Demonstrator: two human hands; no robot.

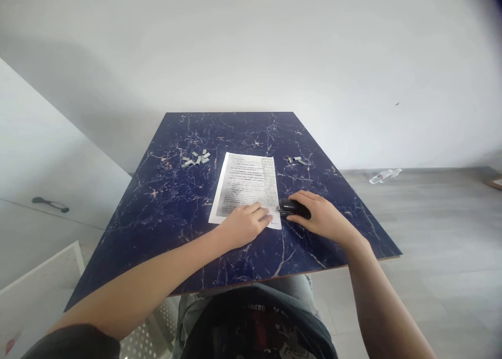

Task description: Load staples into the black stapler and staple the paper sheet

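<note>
A printed sheet of paper (246,184) lies on the dark blue marbled table in front of me, possibly with more sheets beneath it. My left hand (247,224) rests across its lower edge, fingers bent and pressed on the paper near the lower right corner; the thumb is mostly hidden. In my right hand (319,215) is a black stapler (292,207), gripped from the right side with fingers above and thumb on the near side. The stapler's front end meets the paper's right edge, close to that corner.
Several short staple strips (196,159) are scattered left of the paper, and a smaller group of staple strips (297,160) lies to its right. The table (231,126) reaches toward a white wall. On the grey floor at right is a clear plastic bottle (385,176).
</note>
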